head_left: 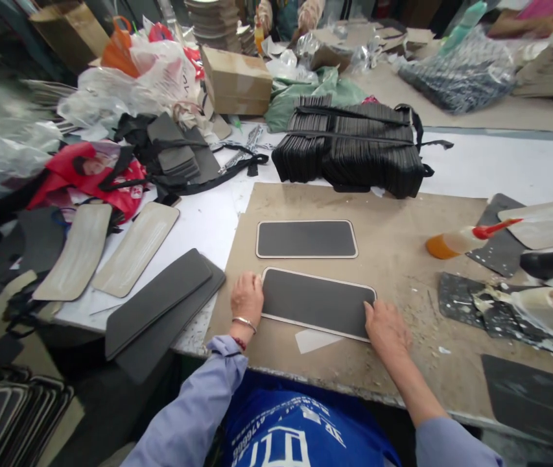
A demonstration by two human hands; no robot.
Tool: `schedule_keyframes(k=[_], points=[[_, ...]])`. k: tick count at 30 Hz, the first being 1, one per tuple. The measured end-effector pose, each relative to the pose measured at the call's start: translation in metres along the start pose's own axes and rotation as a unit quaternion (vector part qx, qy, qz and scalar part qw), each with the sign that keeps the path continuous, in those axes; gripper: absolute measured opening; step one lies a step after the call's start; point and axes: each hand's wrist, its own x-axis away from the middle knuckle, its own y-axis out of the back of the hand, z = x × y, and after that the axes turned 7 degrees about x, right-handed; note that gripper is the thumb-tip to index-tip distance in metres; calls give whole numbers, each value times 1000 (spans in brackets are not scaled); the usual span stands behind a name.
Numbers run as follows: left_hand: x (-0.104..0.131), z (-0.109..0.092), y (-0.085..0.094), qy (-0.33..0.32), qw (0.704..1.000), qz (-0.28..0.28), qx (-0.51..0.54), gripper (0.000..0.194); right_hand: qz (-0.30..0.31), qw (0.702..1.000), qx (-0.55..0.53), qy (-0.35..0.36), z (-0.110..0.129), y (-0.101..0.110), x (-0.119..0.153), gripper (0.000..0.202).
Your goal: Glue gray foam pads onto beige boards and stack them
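Panel (pixel 317 303): flat, dk-gry, pale-rimmed rect.

There are two rimmed boards (pixel 306 239) on one brown sheet (pixel 393 240), two pale boards (pixel 74 253) on the left, two dark boards (pixel 159 305) beside them, one red-tipped bottle (pixel 451 243), one green bottle (pixel 463 27).

Gray panel (pixel 319 303): matt, smooth. Brn sheet (pixel 397 224): matt, papery. Bracelet (pixel 245 323): shiny metal. Bottle (pixel 458 242): transl. plastic.

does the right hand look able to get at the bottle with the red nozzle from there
Probably yes: the right hand would have to leave the pale-edged panel under its thumb, but mostly bare brown board seems to lie between hand and bottle.
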Motion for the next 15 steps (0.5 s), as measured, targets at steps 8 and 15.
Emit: schedule_keyframes(k=[8, 15], points=[[32, -43, -39, -354, 924, 145, -8, 50, -6, 1000, -17, -13, 4, 2, 5, 34], [28, -36, -45, -339, 927, 157, -35, 51, -7, 986, -155, -58, -26, -3, 2, 36]])
